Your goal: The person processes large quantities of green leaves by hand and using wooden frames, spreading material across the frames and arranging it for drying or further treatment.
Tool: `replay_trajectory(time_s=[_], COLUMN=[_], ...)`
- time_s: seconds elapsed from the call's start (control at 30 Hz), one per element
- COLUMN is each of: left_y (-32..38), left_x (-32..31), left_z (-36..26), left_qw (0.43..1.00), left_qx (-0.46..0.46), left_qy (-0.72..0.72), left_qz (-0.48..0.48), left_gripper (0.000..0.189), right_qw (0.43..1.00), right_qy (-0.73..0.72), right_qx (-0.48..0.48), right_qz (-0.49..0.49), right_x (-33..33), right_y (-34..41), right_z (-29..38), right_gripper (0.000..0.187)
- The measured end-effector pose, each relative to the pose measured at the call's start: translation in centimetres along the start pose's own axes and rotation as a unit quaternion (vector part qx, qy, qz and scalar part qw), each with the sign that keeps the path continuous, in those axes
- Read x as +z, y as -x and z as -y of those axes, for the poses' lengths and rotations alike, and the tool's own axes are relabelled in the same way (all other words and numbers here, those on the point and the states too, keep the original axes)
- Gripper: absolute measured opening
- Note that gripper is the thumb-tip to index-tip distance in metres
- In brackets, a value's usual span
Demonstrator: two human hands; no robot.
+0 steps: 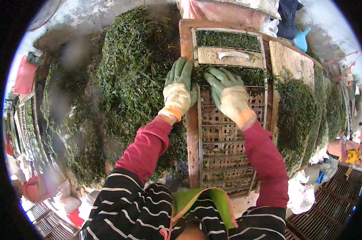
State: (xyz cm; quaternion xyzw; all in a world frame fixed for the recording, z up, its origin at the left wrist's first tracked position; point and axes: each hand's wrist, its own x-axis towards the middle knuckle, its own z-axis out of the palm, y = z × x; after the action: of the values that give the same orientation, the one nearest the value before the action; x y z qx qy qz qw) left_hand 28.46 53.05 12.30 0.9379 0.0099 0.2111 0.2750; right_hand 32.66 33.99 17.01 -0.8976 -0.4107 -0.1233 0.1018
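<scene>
A metal frame (200,129) with crossbars lies over a wooden lattice (226,144). Dark green shredded seaweed (254,75) fills one of its upper sections, and more fills the topmost. Between these two sections lies a tan block with a white handle (234,55). My right hand (227,90), in a green-coated work glove, rests fingers-down on the seaweed just below the block. My left hand (181,84), gloved alike, lies flat along the frame's left wooden border (193,150), beside a large seaweed heap (130,66). Neither hand appears to grip anything; the fingertips of the right are partly hidden in seaweed.
Another seaweed heap (298,117) spreads on the right, below a tan board (290,63). A blue scoop (301,39) and white plastic bags (271,27) sit at the back. Another person (347,151) is at far right, near slatted racks (328,192).
</scene>
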Motion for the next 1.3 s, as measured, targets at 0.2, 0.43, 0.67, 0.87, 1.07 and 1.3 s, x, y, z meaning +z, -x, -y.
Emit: replay_trajectory(time_s=[0.2,0.43,0.67,0.87,1.07,1.3], left_y=[-0.3,-0.6,-9.8,-10.9,-2.4,-0.7], left_x=[0.4,-1.6,-2.0,-4.8,-1.0,-2.0], left_z=[0.2,2.9,-6.7,-11.5,-1.3,-1.6], left_qw=[0.998,0.983,0.96,0.966,0.957,0.94], left_qx=[-0.043,-0.125,0.15,0.221,0.178,0.247], left_qy=[0.035,-0.015,0.004,0.09,0.231,-0.221], left_qz=[0.014,0.136,0.236,0.099,0.01,0.077], left_gripper=[0.064,0.036,0.037,0.031,0.043,0.049], right_qw=[0.999,0.999,0.975,0.978,0.967,0.976], right_qy=[0.016,-0.002,-0.027,-0.03,-0.072,-0.015], right_qx=[0.039,0.036,0.141,0.133,0.157,0.095], right_qz=[-0.005,0.011,0.171,0.16,0.186,-0.193], right_x=[0.7,3.6,4.6,4.1,1.6,-1.1], right_y=[0.0,0.9,1.2,1.5,0.1,4.7], right_z=[0.7,1.3,1.5,1.5,2.2,-3.3], right_gripper=[0.053,0.058,0.033,0.024,0.024,0.029])
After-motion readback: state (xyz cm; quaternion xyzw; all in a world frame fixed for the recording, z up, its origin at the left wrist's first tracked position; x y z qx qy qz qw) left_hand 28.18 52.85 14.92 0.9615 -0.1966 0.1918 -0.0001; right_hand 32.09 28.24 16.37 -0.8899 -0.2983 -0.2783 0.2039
